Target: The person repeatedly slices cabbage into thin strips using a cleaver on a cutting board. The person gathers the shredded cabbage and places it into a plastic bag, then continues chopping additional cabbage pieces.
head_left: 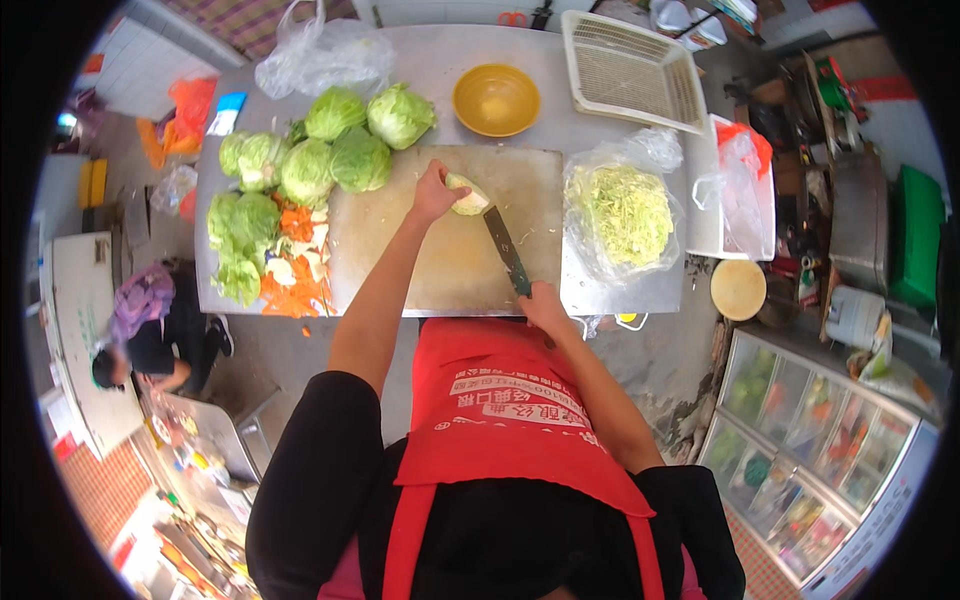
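A cut piece of cabbage (469,199) is held by my left hand (436,193) near the back middle of the cutting board (450,262). My right hand (541,306) grips a kitchen knife (504,247) at the board's front edge, its dark blade pointing away from me with the tip close to the cabbage piece. Several whole cabbages (361,160) lie at the board's left and back left. To the right, shredded cabbage (631,214) sits heaped on a clear plastic bag (581,255).
Orange and pale peelings (300,281) and loose leaves (244,225) lie left of the board. Behind it stand a yellow-brown bowl (496,100) and a white plastic basket (634,75). A white bin (705,217) is beside the metal table (435,45). A person (161,352) sits at far left.
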### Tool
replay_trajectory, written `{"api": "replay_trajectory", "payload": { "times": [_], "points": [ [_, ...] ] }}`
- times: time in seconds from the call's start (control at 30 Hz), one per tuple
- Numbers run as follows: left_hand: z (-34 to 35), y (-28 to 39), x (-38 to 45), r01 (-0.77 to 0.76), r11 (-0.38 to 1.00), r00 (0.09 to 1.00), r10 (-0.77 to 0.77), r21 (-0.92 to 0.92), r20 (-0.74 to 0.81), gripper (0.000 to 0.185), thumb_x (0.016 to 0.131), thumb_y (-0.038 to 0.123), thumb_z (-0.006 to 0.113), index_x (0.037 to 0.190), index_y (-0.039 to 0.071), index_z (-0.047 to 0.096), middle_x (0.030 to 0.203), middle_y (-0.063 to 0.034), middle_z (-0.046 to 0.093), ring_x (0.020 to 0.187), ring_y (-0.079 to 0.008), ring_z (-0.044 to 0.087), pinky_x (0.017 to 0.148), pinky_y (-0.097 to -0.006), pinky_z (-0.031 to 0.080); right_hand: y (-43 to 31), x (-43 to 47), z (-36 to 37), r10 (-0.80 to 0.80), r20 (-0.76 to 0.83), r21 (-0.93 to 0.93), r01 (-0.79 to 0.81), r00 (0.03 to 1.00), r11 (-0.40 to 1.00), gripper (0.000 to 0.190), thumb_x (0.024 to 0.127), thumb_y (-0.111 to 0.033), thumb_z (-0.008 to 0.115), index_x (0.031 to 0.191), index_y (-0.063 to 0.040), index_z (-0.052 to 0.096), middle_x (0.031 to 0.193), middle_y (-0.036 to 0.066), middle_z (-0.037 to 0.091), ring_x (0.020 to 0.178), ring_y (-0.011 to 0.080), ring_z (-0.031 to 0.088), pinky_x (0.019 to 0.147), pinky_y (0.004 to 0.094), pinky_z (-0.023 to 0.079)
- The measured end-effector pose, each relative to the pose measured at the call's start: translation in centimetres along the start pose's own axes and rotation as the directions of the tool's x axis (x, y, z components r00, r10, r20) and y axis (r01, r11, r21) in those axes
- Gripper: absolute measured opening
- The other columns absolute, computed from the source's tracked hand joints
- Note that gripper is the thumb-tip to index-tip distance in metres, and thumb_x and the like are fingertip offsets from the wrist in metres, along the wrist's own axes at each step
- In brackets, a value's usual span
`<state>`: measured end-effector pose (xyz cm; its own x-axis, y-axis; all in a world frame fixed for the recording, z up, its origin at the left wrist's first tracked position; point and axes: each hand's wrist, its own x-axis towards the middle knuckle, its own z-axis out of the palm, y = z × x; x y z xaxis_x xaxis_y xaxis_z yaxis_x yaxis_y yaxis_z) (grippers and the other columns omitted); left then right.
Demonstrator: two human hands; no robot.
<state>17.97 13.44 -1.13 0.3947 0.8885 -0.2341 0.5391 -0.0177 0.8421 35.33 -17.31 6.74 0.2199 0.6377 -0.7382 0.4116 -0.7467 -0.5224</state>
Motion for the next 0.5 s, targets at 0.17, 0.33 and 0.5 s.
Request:
{"api": "replay_trajectory", "payload": {
  "times": [0.17,0.33,0.5],
  "points": [
    [0.7,3.3,-1.4,0.018,0.997,0.999,-0.022,0.073,0.049,0.065,0.075,0.027,0.101,0.109,0.008,0.048,0.096,-0.0134,0.066,0.087,-0.0303,0.067,0.081,-0.0445,0.057,0.7,-0.3,2.7,-0.124,-0.338,-0.009,0.128,0.933,0.992,0.025,0.095,-0.018,0.068,0.092,0.007,0.072,0.088,0.035,0.074,0.088,0.0516,0.075,0.08,0.0612,0.06],
    [-0.5,1.3,-5.7,-0.022,0.992,1.0,0.024,0.128,-0.009,0.066,0.08,0.029,0.094,0.128,-0.001,0.06,0.108,-0.0236,0.074,0.104,-0.0397,0.074,0.091,-0.0481,0.058,-3.8,-1.9,3.8,-0.228,-0.468,-0.223,0.136,0.854,0.965,0.019,0.096,-0.013,0.063,0.102,0.004,0.069,0.089,0.033,0.075,0.087,0.0532,0.074,0.08,0.0623,0.06],
    [-1.2,-3.3,-8.6,-0.086,0.936,0.994,0.102,0.342,-0.027,0.058,0.087,0.026,0.083,0.131,-0.009,0.069,0.116,-0.0326,0.073,0.113,-0.0474,0.071,0.098,-0.0519,0.057,-7.6,0.4,6.8,-0.336,-0.411,-0.331,0.205,0.847,0.921,0.015,0.097,-0.009,0.061,0.101,0.003,0.07,0.088,0.027,0.077,0.08,0.0465,0.078,0.072,0.0561,0.063]
  ]
}}
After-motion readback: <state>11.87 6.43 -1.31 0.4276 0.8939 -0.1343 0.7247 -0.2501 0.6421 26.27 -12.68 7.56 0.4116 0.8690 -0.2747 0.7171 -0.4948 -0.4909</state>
